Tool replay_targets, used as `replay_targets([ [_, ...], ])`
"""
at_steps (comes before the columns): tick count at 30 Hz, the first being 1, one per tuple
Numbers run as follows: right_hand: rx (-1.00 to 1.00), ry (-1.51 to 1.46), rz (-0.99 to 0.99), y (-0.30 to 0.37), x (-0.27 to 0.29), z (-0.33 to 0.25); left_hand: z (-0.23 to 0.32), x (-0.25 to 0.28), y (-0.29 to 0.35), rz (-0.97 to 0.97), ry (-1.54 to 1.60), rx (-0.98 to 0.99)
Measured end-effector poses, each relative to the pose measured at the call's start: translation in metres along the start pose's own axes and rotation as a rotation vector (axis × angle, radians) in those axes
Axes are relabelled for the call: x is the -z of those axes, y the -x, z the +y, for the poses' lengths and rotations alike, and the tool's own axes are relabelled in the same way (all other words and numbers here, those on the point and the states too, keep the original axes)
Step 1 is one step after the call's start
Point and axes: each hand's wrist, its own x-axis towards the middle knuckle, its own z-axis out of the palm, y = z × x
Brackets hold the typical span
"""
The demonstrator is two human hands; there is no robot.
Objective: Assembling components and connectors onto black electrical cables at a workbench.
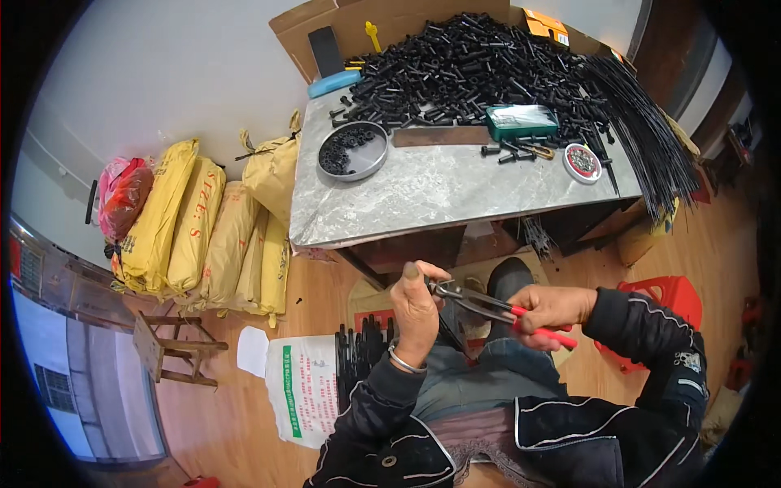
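Above my lap, my right hand point(547, 315) is closed round the red handles of a pair of pliers point(480, 302). The pliers' metal jaws point left and meet a small dark piece at my left hand point(416, 313). That hand is closed on the piece with its thumb up; its fingers cover most of it, so I cannot tell its kind. To the left of my lap, several black rods point(354, 358) lie on a white printed sack point(299, 390).
Ahead stands a grey marble-patterned table point(350, 213) bearing a heap of black bolt-like parts point(468, 69), a round tin point(376, 167), a green box point(521, 134), a small round dish point(582, 165) and long black rods point(643, 122). Yellow sacks point(195, 224), a wooden stool point(163, 350) and a red stool point(679, 297) flank it.
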Motion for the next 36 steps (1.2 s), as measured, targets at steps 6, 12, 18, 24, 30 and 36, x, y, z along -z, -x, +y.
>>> replay_targets([
  [6,0.217,1.433,0.406,-0.001,-0.012,-0.041,0.000,0.000,0.000,0.129,-0.075,0.004],
  [12,0.015,0.707,0.296,-0.012,-0.019,-0.017,-0.003,0.001,-0.003,-0.029,-0.043,-0.150],
  [18,-0.096,0.171,0.104,-0.009,-0.009,-0.013,-0.002,0.001,0.000,-0.096,0.017,-0.021],
  [24,-0.098,0.218,0.078,-0.010,-0.009,-0.019,-0.005,0.004,-0.001,-0.147,0.111,0.081],
  [30,-0.082,0.288,0.080,-0.016,-0.004,-0.007,-0.009,0.006,-0.006,-0.202,0.107,0.058],
  [36,-0.183,0.281,0.199,-0.022,-0.017,-0.003,-0.002,0.013,-0.012,-0.334,0.174,0.214],
])
